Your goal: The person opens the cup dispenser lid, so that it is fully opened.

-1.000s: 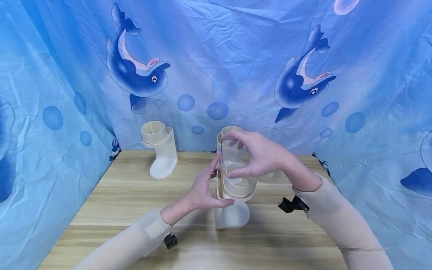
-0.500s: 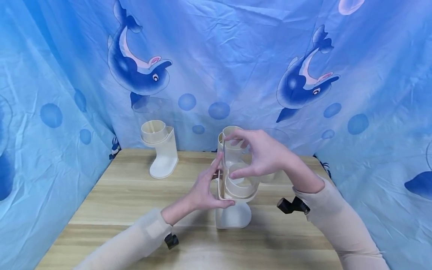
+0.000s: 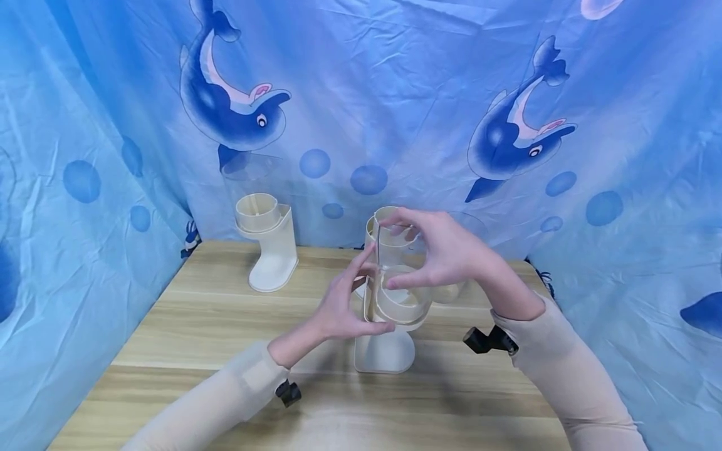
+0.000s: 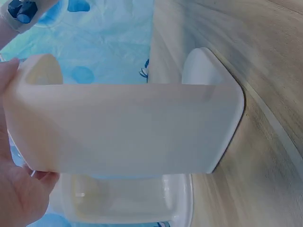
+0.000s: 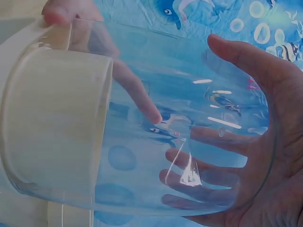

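A cream-white stand with a foot [image 3: 389, 352] and a raised round collar [image 5: 61, 123] stands upright at the table's middle. Over the collar fits a clear cylinder [image 5: 137, 161], its lower end around it. My left hand [image 3: 343, 307] holds the stand's upper part from the left, thumb at the collar's front. Its index finger [image 5: 142, 101] lies stretched along the clear cylinder. From above and right, my right hand [image 3: 451, 250] grips the cylinder's upper end between thumb and spread fingers. The stand's upright [image 4: 123, 127] shows broad and plain in the left wrist view.
A similar white stand [image 3: 276, 250] is at the back left, with a faint clear cylinder [image 3: 251, 169] above it. Behind my hands shows another white collar [image 3: 389, 216]. A faint clear rim [image 3: 468, 222] is at the back right. Blue curtain [image 3: 361, 94] surrounds the wooden table [image 3: 197, 338].
My left fingers have moved slightly up along the cylinder's left side. The right hand keeps its grip with little movement. The head view has tilted and shifted slightly.
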Demonstrator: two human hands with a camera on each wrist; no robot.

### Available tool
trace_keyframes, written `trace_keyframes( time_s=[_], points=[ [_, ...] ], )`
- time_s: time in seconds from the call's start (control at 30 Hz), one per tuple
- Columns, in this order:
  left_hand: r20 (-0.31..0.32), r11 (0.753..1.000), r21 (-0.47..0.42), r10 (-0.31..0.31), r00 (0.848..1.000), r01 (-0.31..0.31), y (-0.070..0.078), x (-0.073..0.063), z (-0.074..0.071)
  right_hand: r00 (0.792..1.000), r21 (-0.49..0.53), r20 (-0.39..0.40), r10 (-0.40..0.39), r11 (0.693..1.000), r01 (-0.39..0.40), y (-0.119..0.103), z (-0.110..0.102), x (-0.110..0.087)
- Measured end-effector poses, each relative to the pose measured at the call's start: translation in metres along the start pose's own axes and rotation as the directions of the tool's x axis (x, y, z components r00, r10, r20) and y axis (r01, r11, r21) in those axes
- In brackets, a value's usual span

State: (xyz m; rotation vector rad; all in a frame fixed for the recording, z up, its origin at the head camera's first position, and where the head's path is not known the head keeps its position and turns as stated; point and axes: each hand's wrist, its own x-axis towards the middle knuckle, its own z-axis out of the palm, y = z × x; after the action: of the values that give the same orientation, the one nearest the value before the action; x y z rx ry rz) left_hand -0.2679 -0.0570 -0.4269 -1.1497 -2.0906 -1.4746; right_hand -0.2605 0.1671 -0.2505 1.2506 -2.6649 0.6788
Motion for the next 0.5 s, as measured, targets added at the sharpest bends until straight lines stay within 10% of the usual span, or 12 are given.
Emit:
trace_keyframes(
  time_s=[0.5],
  points=[
    [0.065,0.999,0.034,-0.023,0.998,0.021,0.002,-0.001,-0.001,0.999,-0.001,-0.012,0.038,0.999,-0.038,-0.011,0.001,-0.002]
  ],
)
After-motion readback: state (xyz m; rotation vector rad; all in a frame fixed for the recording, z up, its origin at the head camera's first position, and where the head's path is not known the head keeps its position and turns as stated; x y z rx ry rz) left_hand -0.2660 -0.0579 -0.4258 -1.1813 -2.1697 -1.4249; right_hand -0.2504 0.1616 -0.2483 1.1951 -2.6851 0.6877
